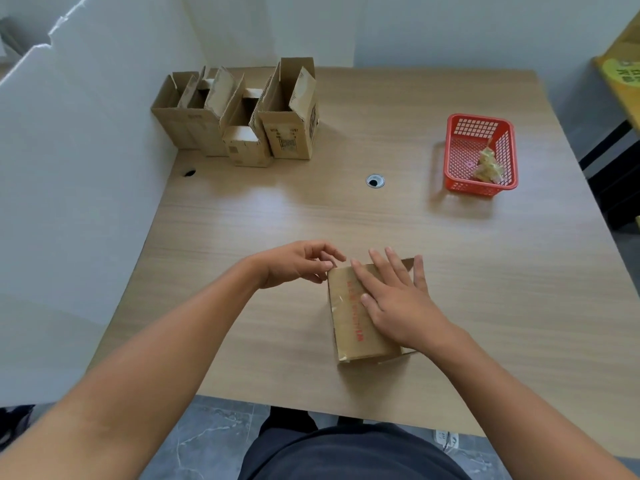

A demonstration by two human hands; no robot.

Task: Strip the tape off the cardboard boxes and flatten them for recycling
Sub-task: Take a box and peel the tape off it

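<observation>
Head view: one person works at a pale wood-grain table [346, 216], both bare forearms reaching in from below. One brown cardboard box [349, 327] lies on its side near the table's front edge, a line of red print running down its upper face and shiny scraps of clear tape along its left edge. The right hand [398, 306] lies flat on top of the box, its fingers straight and spread, pressing the card down. The left hand [294, 265] is curled at the box's far left corner, thumb and forefinger pinching there; whether they hold tape or card cannot be told. Four more boxes [287, 133] stand upright in a tight cluster at the far left corner of the table, their top flaps open, printed labels on the fronts of two of them. One red plastic basket [450, 150], rectangular with mesh walls, sits at the far right and holds one crumpled wad of yellowish tape [486, 166]. One round metal-rimmed hole [375, 181] marks the tabletop between the cluster and the basket. A white board [86, 150] walls off the left side.
</observation>
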